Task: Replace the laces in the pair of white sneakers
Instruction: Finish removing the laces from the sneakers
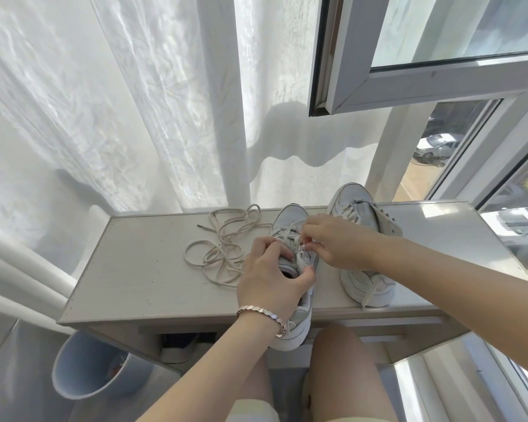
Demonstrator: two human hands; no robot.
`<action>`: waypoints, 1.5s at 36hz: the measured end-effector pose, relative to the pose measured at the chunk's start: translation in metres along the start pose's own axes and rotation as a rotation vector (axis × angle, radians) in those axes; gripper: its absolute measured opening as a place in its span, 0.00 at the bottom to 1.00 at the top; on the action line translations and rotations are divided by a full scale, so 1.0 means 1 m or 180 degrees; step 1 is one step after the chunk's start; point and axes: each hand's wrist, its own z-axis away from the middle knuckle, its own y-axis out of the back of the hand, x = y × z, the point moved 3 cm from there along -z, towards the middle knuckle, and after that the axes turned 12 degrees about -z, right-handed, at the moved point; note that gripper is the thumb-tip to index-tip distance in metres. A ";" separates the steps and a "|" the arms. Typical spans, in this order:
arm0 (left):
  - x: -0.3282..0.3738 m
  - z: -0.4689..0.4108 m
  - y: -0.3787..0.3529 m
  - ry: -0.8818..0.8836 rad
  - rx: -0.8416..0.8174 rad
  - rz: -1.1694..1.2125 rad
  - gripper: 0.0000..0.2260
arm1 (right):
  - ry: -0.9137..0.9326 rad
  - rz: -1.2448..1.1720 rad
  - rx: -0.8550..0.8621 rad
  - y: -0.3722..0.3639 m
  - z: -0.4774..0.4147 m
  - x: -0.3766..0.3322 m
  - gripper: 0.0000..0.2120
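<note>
1. Head view: a loose lace [223, 248] is lying tangled on the pale table [128, 269], looking soft, limp and light.
2. The left hand [272, 278] is curling round the nearer sneaker [293, 213] at its collar, steadying it at the table's front edge.
3. The right hand [339, 242] is pinching the threaded lace [288, 229] by the eyelets; its stiff tip is probably making the best hold.
4. The second sneaker [363, 275] is standing just beside, smooth-skinned and laced.

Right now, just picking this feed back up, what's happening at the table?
A seated person works on the nearer sneaker on the table. The left hand grips its collar while the right hand pinches the lace over the tongue. The second sneaker stands to the right, still laced. Loose beige laces lie in a tangle to the left.
</note>
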 end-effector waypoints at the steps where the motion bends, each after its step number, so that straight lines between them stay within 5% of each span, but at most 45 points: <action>1: 0.000 0.000 0.000 0.0000 0.0001 0.0001 0.10 | -0.0057 -0.0110 0.0026 0.000 0.000 -0.001 0.05; 15: -0.001 0.001 0.000 0.0016 0.0076 0.0149 0.11 | -0.0765 -0.1136 0.0573 0.016 -0.014 0.002 0.09; 23: -0.003 0.002 -0.001 0.0156 0.0074 0.0409 0.23 | -0.1002 -0.0689 -0.0991 0.051 0.032 -0.017 0.09; 30: -0.006 0.001 0.002 0.0202 -0.0268 0.0825 0.19 | -0.0642 -0.0589 0.0111 0.035 0.003 -0.026 0.11; 42: -0.007 0.002 0.007 0.0023 -0.0278 0.0645 0.21 | -0.0740 -0.0693 0.0011 0.004 -0.033 -0.022 0.13; 54: -0.009 -0.004 0.006 -0.0137 -0.0332 0.0223 0.20 | -0.0967 -0.1892 -0.0419 0.012 -0.032 -0.016 0.11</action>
